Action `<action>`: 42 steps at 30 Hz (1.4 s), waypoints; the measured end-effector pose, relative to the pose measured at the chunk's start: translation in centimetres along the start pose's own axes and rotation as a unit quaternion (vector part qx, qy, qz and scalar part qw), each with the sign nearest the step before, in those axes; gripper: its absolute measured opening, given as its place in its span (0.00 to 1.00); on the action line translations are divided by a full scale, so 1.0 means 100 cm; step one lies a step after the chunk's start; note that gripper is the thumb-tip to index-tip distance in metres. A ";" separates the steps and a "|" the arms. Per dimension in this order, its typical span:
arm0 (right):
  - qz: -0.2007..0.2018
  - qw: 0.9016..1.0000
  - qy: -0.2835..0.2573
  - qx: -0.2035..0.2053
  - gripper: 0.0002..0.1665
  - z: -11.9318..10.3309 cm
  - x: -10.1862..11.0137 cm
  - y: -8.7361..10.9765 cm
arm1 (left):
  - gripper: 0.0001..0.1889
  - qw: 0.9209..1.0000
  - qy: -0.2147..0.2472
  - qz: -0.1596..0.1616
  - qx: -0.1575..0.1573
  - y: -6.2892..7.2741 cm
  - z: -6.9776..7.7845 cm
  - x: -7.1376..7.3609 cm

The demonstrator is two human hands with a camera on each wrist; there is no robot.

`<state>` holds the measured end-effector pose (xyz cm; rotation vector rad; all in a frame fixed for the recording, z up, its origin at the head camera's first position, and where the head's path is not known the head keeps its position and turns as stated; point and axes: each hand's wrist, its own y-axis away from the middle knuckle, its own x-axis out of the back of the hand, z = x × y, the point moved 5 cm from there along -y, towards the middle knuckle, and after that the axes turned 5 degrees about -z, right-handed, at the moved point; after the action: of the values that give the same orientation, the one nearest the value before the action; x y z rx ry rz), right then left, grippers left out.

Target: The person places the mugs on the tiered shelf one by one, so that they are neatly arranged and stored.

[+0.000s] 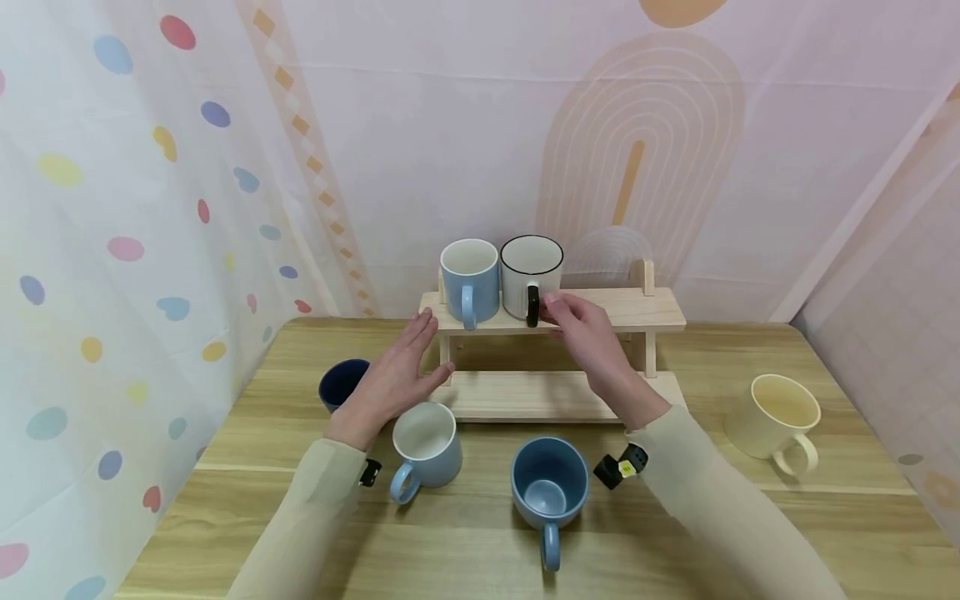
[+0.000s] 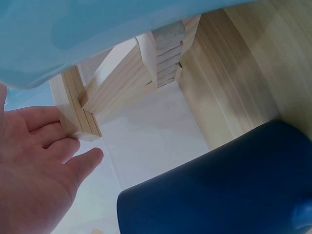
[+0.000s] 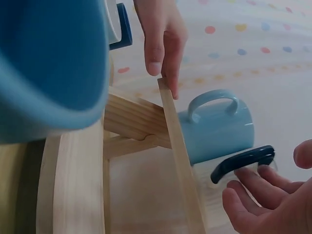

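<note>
A two-tier wooden stand (image 1: 626, 308) carries a light blue mug (image 1: 483, 292) and a white mug (image 1: 516, 287) with a black rim and handle, side by side on its upper board. My left hand (image 1: 393, 375) has its fingers extended at that board's left end; in the left wrist view, the fingertips (image 2: 68, 148) rest against the board's edge. At the white mug is my right hand (image 1: 592, 333), its fingertips touching beside the black handle (image 3: 243, 163). The thumb stands apart from those fingers in the right wrist view.
On the table before the stand are a white-lined light blue mug (image 1: 442, 458) and a darker blue mug (image 1: 551, 471). A navy mug (image 1: 343, 385) stands behind my left wrist, partly hidden. A cream mug (image 1: 765, 429) sits far right. Patterned curtains (image 1: 450, 125) hang behind.
</note>
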<state>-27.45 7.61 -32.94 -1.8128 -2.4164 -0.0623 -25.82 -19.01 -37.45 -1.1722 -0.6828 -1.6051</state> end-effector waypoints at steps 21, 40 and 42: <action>0.013 0.984 0.153 0.094 0.22 0.008 0.018 0.084 | 0.44 1.000 -0.010 0.001 0.003 0.004 -0.003 0.003; -0.010 0.954 0.262 0.144 0.18 0.040 0.030 0.130 | 0.44 1.000 -0.009 0.003 0.003 0.008 -0.001 0.004; -0.015 0.949 0.278 0.145 0.18 0.044 0.031 0.133 | 0.44 1.000 -0.009 0.002 0.004 0.008 -0.001 0.004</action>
<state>-15.88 14.80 -37.44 -1.3947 -1.9361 -0.1844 -25.15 -19.49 -37.24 -1.1827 -0.6960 -1.5894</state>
